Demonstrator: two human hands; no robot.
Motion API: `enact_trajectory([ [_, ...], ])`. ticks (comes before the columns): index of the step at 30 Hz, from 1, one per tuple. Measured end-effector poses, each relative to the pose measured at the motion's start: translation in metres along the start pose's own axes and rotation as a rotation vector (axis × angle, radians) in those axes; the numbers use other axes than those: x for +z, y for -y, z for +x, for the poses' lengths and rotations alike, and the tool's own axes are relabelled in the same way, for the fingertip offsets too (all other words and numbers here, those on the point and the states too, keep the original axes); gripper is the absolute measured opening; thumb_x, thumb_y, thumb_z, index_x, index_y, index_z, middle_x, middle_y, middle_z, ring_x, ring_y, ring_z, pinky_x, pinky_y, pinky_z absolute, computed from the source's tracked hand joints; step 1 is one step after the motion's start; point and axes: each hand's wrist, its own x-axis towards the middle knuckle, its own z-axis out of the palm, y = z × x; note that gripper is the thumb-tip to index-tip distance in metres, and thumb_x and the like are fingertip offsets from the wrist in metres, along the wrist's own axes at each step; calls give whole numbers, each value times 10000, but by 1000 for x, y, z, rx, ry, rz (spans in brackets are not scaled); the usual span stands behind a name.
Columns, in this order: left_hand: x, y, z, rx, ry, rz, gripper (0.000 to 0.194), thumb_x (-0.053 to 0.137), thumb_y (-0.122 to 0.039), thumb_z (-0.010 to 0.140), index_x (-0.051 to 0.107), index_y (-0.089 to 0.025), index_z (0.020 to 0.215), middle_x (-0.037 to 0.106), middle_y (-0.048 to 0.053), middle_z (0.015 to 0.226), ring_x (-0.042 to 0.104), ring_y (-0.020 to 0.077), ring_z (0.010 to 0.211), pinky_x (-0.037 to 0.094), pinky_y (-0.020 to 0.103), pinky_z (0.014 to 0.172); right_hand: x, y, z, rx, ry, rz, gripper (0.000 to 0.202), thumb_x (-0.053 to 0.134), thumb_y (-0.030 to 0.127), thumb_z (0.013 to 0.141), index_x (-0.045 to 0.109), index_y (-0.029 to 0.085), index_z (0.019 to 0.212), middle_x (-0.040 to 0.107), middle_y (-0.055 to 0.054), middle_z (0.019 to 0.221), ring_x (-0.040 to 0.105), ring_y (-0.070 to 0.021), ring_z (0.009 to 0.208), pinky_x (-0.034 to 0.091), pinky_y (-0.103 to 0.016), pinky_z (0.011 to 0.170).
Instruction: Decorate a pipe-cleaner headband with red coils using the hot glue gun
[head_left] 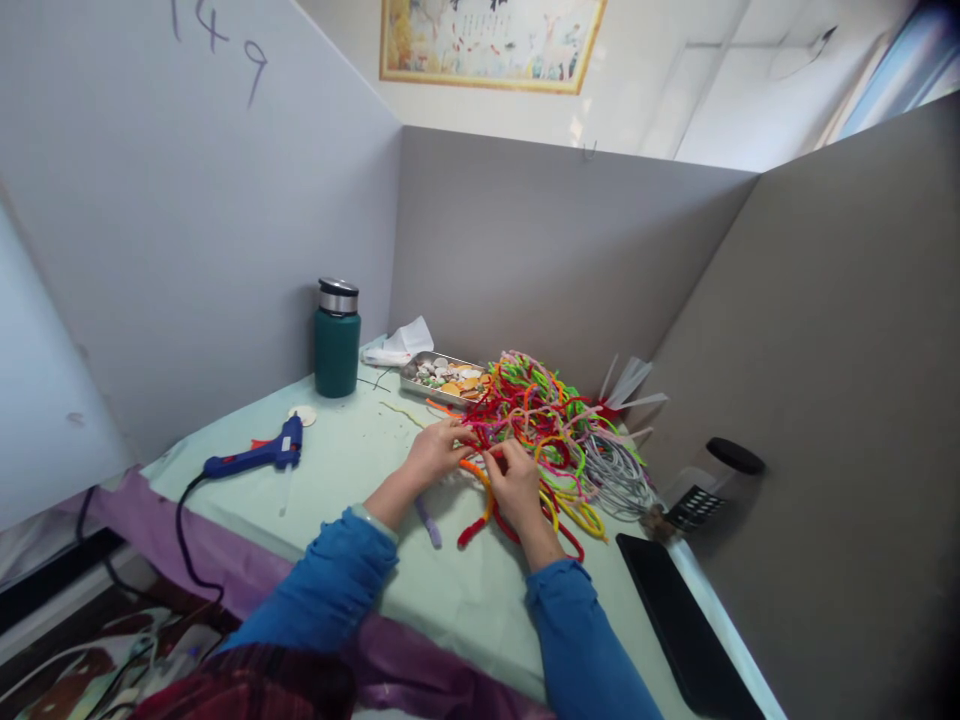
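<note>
My left hand [441, 450] and my right hand [516, 485] are close together at the near edge of a tangled heap of coloured pipe cleaners [536, 385]. Both hands have their fingers pinched around a red pipe cleaner [496, 456]; its far parts blend into the heap. Below the hands lies an orange pipe cleaner with a thick red end [471, 532]. A short lilac piece [429, 522] rests by my left wrist. Yellow pipe cleaners [585, 518] curl out to the right of my right hand.
A blue glue gun [259, 455] with a black cord lies at the left, near a round disc [303, 415]. Behind stand a green bottle [337, 345] and a metal tray [442, 392] of small pieces. Grey stems [619, 475] and a black flat object [679, 620] are at the right. Partitions enclose the table.
</note>
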Motion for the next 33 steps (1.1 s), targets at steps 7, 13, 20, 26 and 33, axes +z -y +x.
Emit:
enact_trajectory([
  [7, 0, 0, -1, 78, 102, 87, 156, 593, -275, 781, 722, -205, 832, 628, 30, 778, 550, 135, 723, 381, 215, 641, 2, -8, 1, 88, -56, 94, 182, 524, 326, 831, 552, 194, 709, 533, -2, 682, 484, -146, 646, 369, -264, 611],
  [13, 4, 4, 3, 4, 111, -212, 172, 641, -308, 731, 706, -149, 733, 612, 7, 656, 499, 100, 601, 360, 204, 577, 6, -21, 4, 287, -123, 315, 249, 546, 384, 809, 502, 189, 660, 473, 38, 600, 431, -121, 585, 347, -241, 566],
  [20, 3, -1, 4, -318, 79, -620, 322, 676, -428, 644, 661, -110, 693, 498, -38, 467, 416, 76, 440, 312, 203, 448, 7, -17, 5, 344, -128, 459, 269, 568, 388, 786, 466, 194, 631, 401, 64, 543, 354, -99, 516, 300, -232, 511],
  [26, 1, -6, 5, -386, -4, -868, 333, 717, -420, 603, 614, -107, 650, 479, -44, 459, 383, 57, 405, 288, 197, 415, 12, -3, 1, 391, -72, 578, 252, 577, 387, 772, 481, 197, 637, 423, 63, 527, 365, -101, 504, 297, -235, 497],
  [33, 8, -9, 3, -459, -52, -1138, 338, 743, -411, 587, 587, -123, 671, 436, -68, 461, 363, 40, 398, 275, 182, 412, 22, 15, -2, 435, -9, 737, 259, 575, 361, 772, 463, 198, 604, 398, 68, 490, 357, -96, 466, 288, -238, 475],
])
